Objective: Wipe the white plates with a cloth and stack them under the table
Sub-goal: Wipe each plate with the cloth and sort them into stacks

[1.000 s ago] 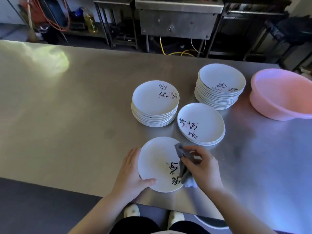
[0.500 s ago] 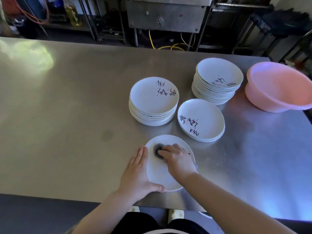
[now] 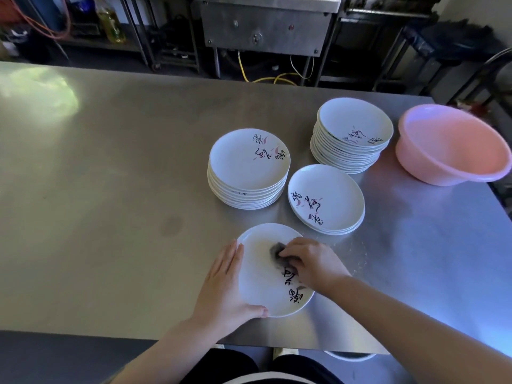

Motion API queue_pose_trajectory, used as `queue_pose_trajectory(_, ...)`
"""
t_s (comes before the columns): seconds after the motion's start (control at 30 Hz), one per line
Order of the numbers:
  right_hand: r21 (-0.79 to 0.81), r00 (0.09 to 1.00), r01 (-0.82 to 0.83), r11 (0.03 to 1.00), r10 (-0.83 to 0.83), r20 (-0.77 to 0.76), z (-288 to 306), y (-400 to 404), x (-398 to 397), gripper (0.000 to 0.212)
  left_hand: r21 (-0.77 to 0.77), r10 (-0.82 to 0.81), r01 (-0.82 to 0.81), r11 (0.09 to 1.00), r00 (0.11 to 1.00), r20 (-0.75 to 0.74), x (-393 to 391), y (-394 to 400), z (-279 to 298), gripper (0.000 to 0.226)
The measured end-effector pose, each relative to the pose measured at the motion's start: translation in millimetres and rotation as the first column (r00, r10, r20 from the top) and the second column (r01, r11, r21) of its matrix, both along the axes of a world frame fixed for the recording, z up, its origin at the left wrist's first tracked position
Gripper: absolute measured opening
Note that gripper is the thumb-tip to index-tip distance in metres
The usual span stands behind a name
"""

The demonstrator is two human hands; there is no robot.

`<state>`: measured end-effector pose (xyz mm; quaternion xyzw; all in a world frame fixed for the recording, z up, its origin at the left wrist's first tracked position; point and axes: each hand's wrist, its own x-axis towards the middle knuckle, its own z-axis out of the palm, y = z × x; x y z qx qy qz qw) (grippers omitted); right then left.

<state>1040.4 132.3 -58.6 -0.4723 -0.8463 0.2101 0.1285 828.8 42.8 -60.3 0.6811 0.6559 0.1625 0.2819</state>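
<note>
The plate (image 3: 263, 284) lies flat at the near edge of the table (image 3: 110, 189), right in front of the person. The left hand (image 3: 225, 289) holds its rim at 9 o'clock, thumb curled over the near edge. The right hand (image 3: 310, 261) presses a gray cloth (image 3: 277, 252) on the plate at about 1 o'clock, fingers bent on it. The plate is round, so there is no long side. Both hands touch it.
</note>
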Motion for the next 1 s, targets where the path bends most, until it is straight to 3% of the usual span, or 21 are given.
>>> queue_pose_trajectory(0.07, 0.021, 0.996, 0.061, 0.998, -0.059, -0.06, 8, 16, -3, 0.033, 0.119, -0.122, 0.116, 0.986, 0.991, 0.047, -10, 6, -1, 0.09)
queue_pose_trajectory(0.13, 0.118, 0.996, -0.001, 0.993, 0.011, -0.084, 11, 29, -13, 0.038, 0.106, -0.254, 0.248, 0.963, 0.966, 0.043, -19, 18, 6, 0.069)
queue_pose_trajectory(0.23, 0.175, 0.975, -0.221, 0.959, 0.219, 0.033, 2, 35, -30, 0.042, -0.043, -0.493, 0.491, 0.87, 0.868, -0.057, -30, 38, 13, 0.079)
queue_pose_trajectory(0.33, 0.168, 0.968, -0.247, 0.954, 0.233, 0.096, -6, 34, -38, 0.041, -0.122, -0.599, 0.587, 0.801, 0.785, -0.155, -35, 50, 8, 0.089)
queue_pose_trajectory(0.43, 0.193, 0.993, -0.102, 0.976, 0.089, 0.078, -9, 31, -31, 0.039, -0.097, -0.587, 0.581, 0.808, 0.784, -0.202, -35, 49, 4, 0.088)
queue_pose_trajectory(0.53, 0.168, 0.994, 0.029, 0.985, -0.046, 0.097, -13, 23, -4, 0.041, -0.026, -0.475, 0.48, 0.877, 0.856, -0.203, -26, 32, -6, 0.088)
queue_pose_trajectory(0.6, 0.152, 0.991, 0.021, 0.988, -0.04, 0.127, -13, 18, 9, 0.043, 0.056, -0.396, 0.42, 0.906, 0.886, -0.241, -17, 18, -12, 0.086)
queue_pose_trajectory(0.7, 0.093, 0.989, 0.004, 0.996, -0.017, 0.144, -10, 20, 7, 0.037, 0.083, -0.41, 0.439, 0.895, 0.88, -0.238, -16, 26, -6, 0.089)
queue_pose_trajectory(0.87, 0.038, 0.989, -0.087, 0.995, 0.082, 0.119, -5, 32, 0, 0.022, -0.115, -0.594, 0.585, 0.803, 0.767, -0.244, -32, 67, 4, 0.104)
queue_pose_trajectory(1.0, 0.098, 0.994, -0.042, 0.994, 0.032, 0.102, -9, 17, 10, 0.018, -0.096, -0.511, 0.504, 0.858, 0.82, -0.259, -27, 48, -6, 0.102)
